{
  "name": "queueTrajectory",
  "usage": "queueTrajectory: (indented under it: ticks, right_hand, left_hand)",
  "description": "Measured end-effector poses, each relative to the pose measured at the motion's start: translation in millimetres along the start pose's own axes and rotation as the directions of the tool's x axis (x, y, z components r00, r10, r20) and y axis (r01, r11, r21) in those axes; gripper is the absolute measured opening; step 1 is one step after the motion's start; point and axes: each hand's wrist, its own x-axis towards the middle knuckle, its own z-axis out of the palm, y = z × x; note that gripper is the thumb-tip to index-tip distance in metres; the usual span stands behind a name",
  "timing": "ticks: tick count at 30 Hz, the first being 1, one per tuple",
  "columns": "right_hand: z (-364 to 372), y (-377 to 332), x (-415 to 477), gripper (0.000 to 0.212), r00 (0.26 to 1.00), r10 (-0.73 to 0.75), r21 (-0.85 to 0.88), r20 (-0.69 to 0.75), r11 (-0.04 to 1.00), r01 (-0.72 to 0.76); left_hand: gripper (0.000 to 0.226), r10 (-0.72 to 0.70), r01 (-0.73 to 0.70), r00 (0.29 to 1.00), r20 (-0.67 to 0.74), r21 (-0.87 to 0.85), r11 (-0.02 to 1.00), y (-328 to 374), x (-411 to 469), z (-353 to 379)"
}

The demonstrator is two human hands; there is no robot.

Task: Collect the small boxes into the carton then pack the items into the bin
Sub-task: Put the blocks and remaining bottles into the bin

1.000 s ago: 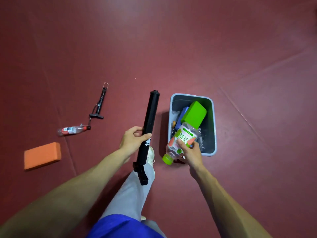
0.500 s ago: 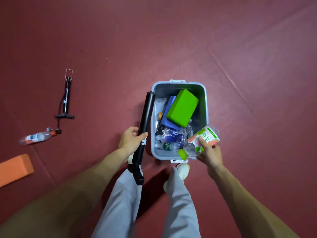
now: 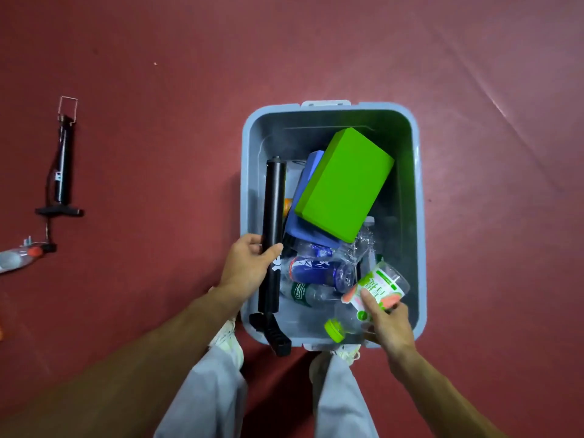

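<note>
On red floor, far left: clear bottle [image 3: 14,259], second black pump [image 3: 62,172].
Left hand [image 3: 249,267] clenched round black hand pump [image 3: 272,238], barrel over grey bin's [image 3: 418,222] left side. Inside bin: blue block [image 3: 305,216], green foam block [image 3: 343,184], clear bottles. Right hand [image 3: 387,324] grasping green-capped drink bottle [image 3: 368,295] at near right corner.

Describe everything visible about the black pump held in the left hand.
The black pump is a long matte tube with a small cap at its far end and a ribbed black handle at its near end. The left hand grips it mid-length. It lies lengthwise over the grey bin's left side, its handle overhanging the near rim.
</note>
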Motion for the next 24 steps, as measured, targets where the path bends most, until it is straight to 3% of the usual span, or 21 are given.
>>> queueTrajectory:
  ticks: [4, 8, 11, 19, 24]
  right_hand:
    - [9, 22, 24, 0.051, 0.999, 0.037, 0.025, 0.014, 0.999, -0.037]
    - [6, 25, 15, 0.052, 0.999, 0.02, -0.092, 0.039, 0.996, -0.017]
    - [0, 1, -1, 0.052, 0.998, -0.008, -0.127, 0.068, 0.992, 0.016]
    - [14, -98, -43, 0.032, 0.973, -0.155, -0.275, 0.173, 0.941, 0.199]
    - [86, -144, -86, 0.041, 0.942, -0.238, -0.308, 0.238, 0.901, 0.306]
  left_hand:
    - [0.024, 0.01, -0.005, 0.999, -0.046, 0.097, 0.995, -3, 35, 22]
    - [0.045, -0.07, 0.072, 0.997, -0.021, 0.215, 0.974, 1, 42, 27]
    - [0.044, -0.095, 0.093, 0.995, 0.002, 0.211, 0.973, 9, 30, 22]
    - [0.036, -0.119, 0.12, 0.993, 0.022, -0.052, 0.991, 12, -9, -33]
    - [0.022, -0.129, 0.12, 0.991, -0.034, -0.192, 0.974, -15, -18, -112]
